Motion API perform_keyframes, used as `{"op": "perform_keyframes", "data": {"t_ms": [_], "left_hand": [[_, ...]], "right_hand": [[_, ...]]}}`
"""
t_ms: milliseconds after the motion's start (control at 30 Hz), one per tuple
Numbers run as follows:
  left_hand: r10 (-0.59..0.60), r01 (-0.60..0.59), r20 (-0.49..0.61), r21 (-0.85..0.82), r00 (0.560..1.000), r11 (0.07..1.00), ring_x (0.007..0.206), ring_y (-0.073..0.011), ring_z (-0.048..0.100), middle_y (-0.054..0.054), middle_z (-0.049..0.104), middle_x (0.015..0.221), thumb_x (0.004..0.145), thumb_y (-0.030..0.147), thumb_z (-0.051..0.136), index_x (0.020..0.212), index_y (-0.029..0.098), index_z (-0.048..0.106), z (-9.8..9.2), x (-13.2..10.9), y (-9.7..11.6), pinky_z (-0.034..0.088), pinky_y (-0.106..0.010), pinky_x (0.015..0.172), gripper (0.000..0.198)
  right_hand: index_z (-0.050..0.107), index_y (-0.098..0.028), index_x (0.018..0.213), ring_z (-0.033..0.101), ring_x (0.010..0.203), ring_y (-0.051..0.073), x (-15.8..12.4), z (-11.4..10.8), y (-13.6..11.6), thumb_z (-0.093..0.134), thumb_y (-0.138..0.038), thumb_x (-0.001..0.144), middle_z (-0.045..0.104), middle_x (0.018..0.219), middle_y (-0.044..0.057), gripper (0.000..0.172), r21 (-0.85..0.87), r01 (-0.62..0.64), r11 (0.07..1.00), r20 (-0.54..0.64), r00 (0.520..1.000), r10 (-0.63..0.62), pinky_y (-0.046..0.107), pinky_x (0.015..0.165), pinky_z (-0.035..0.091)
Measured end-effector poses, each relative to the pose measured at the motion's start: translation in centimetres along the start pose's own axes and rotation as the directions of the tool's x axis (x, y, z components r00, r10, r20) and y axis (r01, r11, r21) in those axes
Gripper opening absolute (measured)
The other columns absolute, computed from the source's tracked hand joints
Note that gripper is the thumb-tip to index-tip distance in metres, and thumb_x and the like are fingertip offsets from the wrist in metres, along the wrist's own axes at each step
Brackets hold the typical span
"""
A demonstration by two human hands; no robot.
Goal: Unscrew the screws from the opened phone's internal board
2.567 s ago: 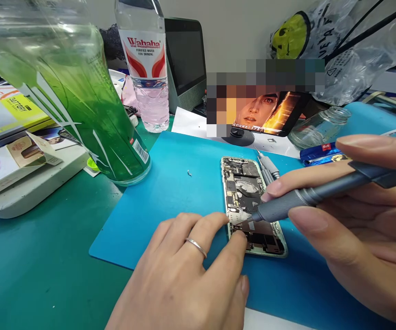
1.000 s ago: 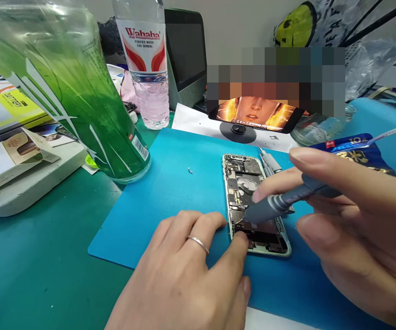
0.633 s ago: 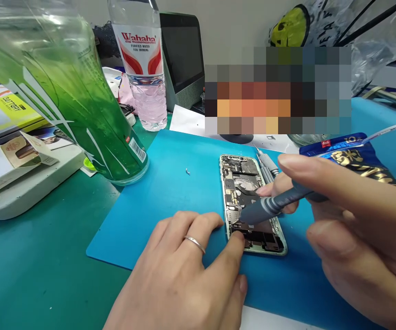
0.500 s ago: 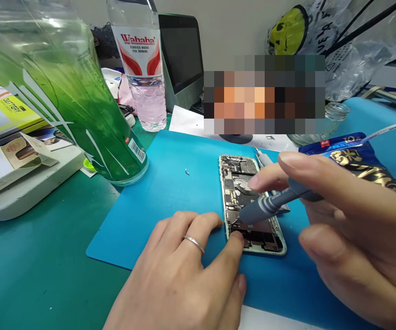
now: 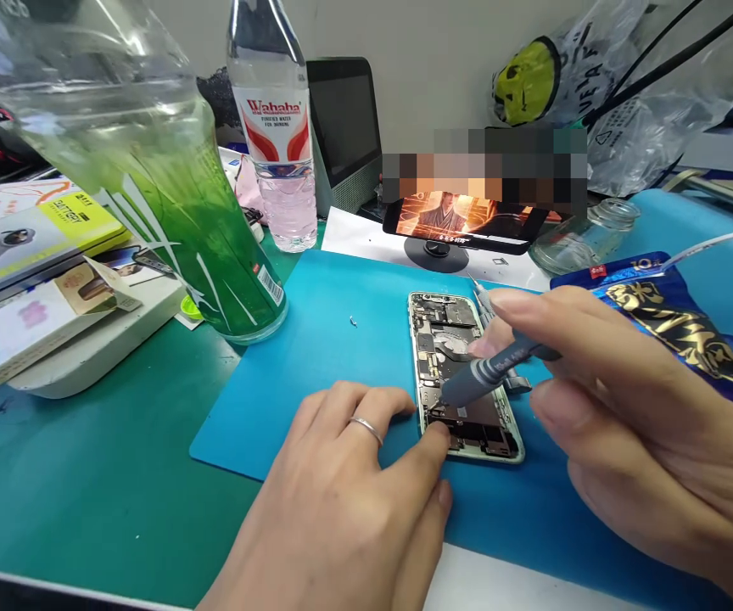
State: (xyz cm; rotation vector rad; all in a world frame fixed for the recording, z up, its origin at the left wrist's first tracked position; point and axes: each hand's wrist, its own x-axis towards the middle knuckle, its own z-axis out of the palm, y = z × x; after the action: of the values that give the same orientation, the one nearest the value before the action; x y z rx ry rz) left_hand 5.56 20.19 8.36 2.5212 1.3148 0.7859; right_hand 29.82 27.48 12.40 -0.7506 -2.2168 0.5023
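Observation:
An opened smartphone (image 5: 452,344) with bare inner parts lies face up on the blue mat (image 5: 328,361). My left hand (image 5: 347,492), with a ring on one finger, has its fingers apart. One fingertip rests on the phone's lower left part and another touches its left edge. A grey precision screwdriver (image 5: 478,378) is held in the fingers of my right hand (image 5: 634,424). It slants down to the left, its thin tip at the phone's lower left inside. Whether the tip sits in a screw is too small to tell. Another slim grey tool (image 5: 482,297) lies beyond the phone, partly hidden.
A green-liquid bottle (image 5: 226,246) and a water bottle (image 5: 281,170) stand left. Boxes (image 5: 54,229) are stacked at far left. A small metal piece (image 5: 353,322) lies on the mat. Behind stand a propped phone (image 5: 468,229) and a glass jar (image 5: 589,238); a blue packet (image 5: 672,314) lies right.
The view has shifted slightly, bringing the propped phone's screen into sight. My right hand has shifted slightly, the screwdriver tip staying in the same area. My left hand keeps its place on the phone.

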Motion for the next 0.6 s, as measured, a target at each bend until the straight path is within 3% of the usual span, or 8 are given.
{"op": "perform_keyframes", "data": {"t_ms": [67,167,333,467,600], "left_hand": [[-0.002,0.002,-0.015,-0.007,1.000,1.000,0.115,-0.0252,0.068,-0.006,0.073,0.139,0.116,0.025,0.060,0.142,0.027,0.074,0.0,0.1,0.1,0.064,-0.046,0.089,0.030],[0.018,-0.018,-0.048,-0.018,0.999,1.000,0.111,-0.0228,0.070,-0.003,0.075,0.133,0.116,0.024,0.061,0.138,0.029,0.075,0.1,0.1,0.1,0.063,-0.043,0.089,0.027],[0.005,-0.008,-0.084,-0.033,0.996,0.999,0.112,-0.0212,0.072,-0.001,0.075,0.138,0.116,0.026,0.062,0.142,0.034,0.072,0.3,-0.2,-0.4,0.065,-0.038,0.089,0.029],[0.007,-0.009,-0.080,-0.034,0.997,0.999,0.109,-0.0234,0.073,-0.003,0.076,0.134,0.115,0.027,0.063,0.141,0.035,0.074,0.6,-0.2,-0.4,0.067,-0.039,0.085,0.029],[-0.065,0.053,-0.113,-0.107,0.991,0.993,0.107,-0.0238,0.073,-0.003,0.078,0.129,0.113,0.023,0.063,0.137,0.034,0.078,0.9,0.0,0.3,0.065,-0.040,0.088,0.030]], "right_hand": [[0.055,-0.059,0.170,0.075,0.113,0.025,0.0,0.3,0.1,0.054,-0.036,0.121,0.081,0.136,-0.004,0.054,0.016,0.015,1.000,-0.044,0.999,-0.014,0.040,0.106,0.066],[0.054,-0.056,0.171,0.076,0.122,0.022,-0.2,0.9,0.1,0.055,-0.031,0.121,0.080,0.140,-0.004,0.056,0.109,-0.001,0.994,-0.046,0.999,0.006,0.040,0.120,0.062],[0.050,-0.052,0.173,0.077,0.114,0.015,-0.7,1.9,0.4,0.047,-0.022,0.123,0.076,0.126,0.001,0.059,0.311,-0.002,0.950,-0.017,1.000,0.007,0.029,0.101,0.068],[0.049,-0.044,0.173,0.076,0.107,0.013,-0.5,2.0,0.4,0.050,-0.017,0.121,0.076,0.121,0.002,0.058,0.227,0.084,0.970,-0.039,0.996,-0.077,0.028,0.100,0.065],[0.052,-0.038,0.168,0.074,0.097,0.016,0.0,1.8,0.1,0.052,-0.015,0.119,0.078,0.113,0.003,0.054,0.135,0.146,0.980,-0.025,0.989,-0.144,0.032,0.094,0.065]]}}
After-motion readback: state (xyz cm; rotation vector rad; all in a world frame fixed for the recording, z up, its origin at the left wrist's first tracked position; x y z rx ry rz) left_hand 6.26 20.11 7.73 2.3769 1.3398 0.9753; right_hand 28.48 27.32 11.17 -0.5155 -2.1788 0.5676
